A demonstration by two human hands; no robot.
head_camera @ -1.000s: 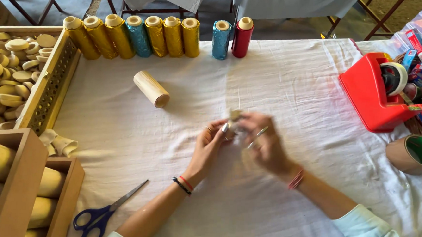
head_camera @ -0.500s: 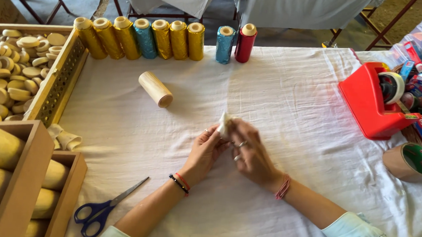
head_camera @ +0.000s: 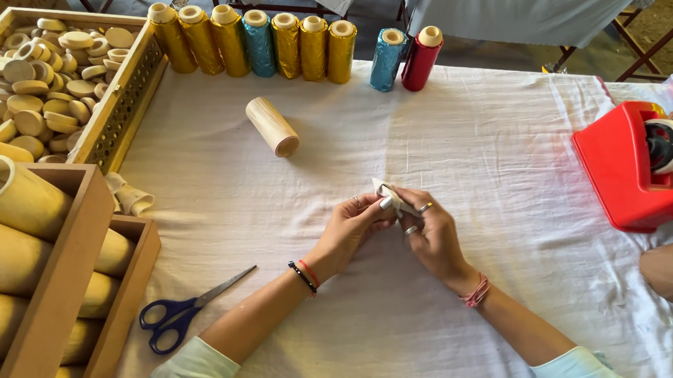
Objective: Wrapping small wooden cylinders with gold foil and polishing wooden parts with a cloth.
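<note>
My left hand (head_camera: 352, 230) and my right hand (head_camera: 427, 234) meet over the middle of the white tablecloth (head_camera: 462, 134). Both pinch a small white piece of material (head_camera: 387, 193) between their fingertips, and most of it is hidden by the fingers. My right hand wears rings and a pink wrist band; my left wrist has a black and a red band. A bare wooden cylinder (head_camera: 272, 126) lies on its side a little beyond my left hand.
A row of foil-wrapped cylinders (head_camera: 260, 41) in gold, blue and red stands at the far edge. A wooden tray of round wooden discs (head_camera: 39, 81) and crates of bamboo tubes (head_camera: 10, 264) sit left. Blue-handled scissors (head_camera: 184, 315) lie near left; a red tape dispenser (head_camera: 637, 170) stands right.
My hands have drawn closer together and lower onto the cloth, and the small white piece is now more folded inside my fingertips. The view has shifted slightly.
</note>
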